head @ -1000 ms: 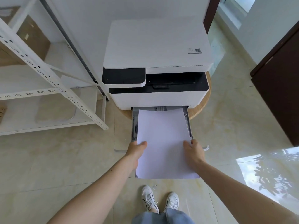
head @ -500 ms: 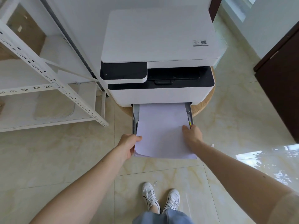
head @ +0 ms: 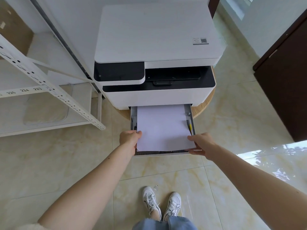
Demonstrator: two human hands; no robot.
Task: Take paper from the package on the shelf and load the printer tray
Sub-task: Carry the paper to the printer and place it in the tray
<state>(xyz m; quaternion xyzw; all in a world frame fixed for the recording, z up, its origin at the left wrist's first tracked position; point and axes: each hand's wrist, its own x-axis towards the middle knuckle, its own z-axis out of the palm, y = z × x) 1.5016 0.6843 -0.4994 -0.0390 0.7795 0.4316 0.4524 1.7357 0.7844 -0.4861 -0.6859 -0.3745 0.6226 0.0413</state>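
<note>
A white printer [head: 157,37] with a black front panel sits on a round wooden stand. Its grey paper tray [head: 191,117] is pulled out toward me at the bottom. A stack of white paper [head: 162,128] lies inside the tray, its near edge just short of the tray's front lip. My left hand [head: 128,138] grips the stack's near left corner. My right hand [head: 201,144] holds the near right corner, thumb on top and fingers beneath. The paper package is out of view.
A white metal shelf [head: 49,90] stands to the left of the printer, with a cardboard box [head: 15,30] on an upper level. A dark wooden door [head: 285,90] is at the right. My feet in white shoes [head: 162,205] stand on the tiled floor.
Both hands have pushed the paper stack forward into the tray; it now lies almost fully inside, where before its near end hung out over the floor.
</note>
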